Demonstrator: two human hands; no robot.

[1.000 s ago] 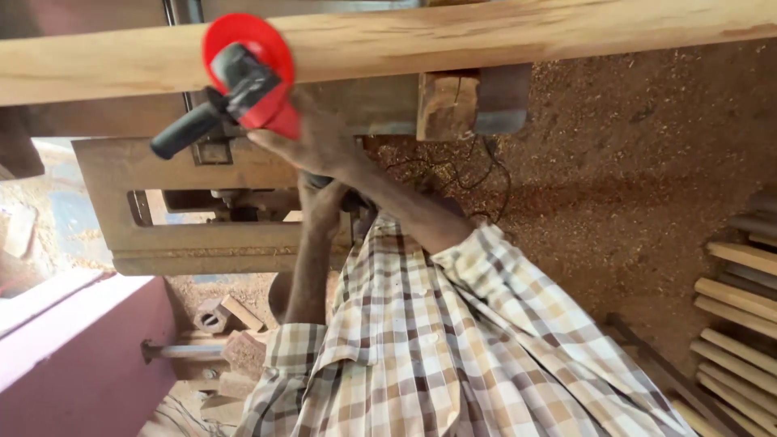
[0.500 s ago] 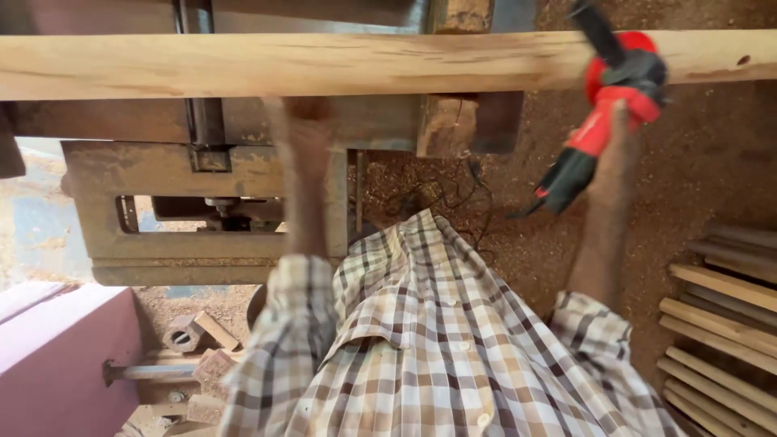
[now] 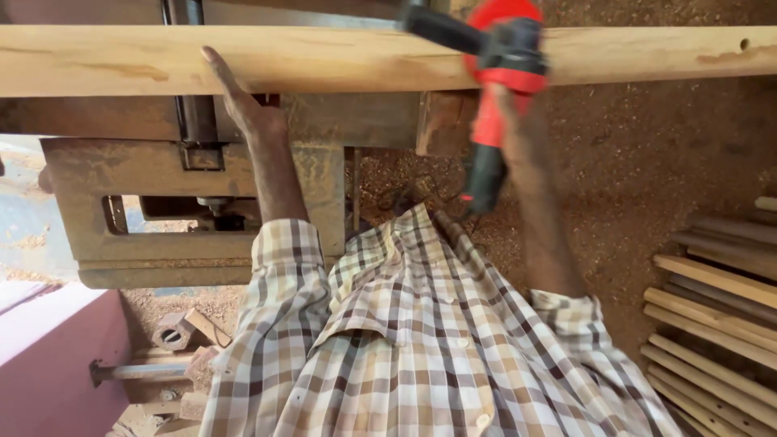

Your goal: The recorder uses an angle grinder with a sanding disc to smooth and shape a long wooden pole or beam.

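Sawdust floor point(image 3: 647, 162); left hand point(image 3: 243, 105) flat on beam point(image 3: 340, 57), right hand point(image 3: 506, 113) gripping grinder point(image 3: 502, 73).

A long pale wooden beam point(image 3: 340, 58) lies horizontally across the top of the frame on a rusty machine bed, its rounded face smooth, with a brown streak near its left end and a small dark hole near its right; a red and black angle grinder point(image 3: 495, 77) sits against its near face
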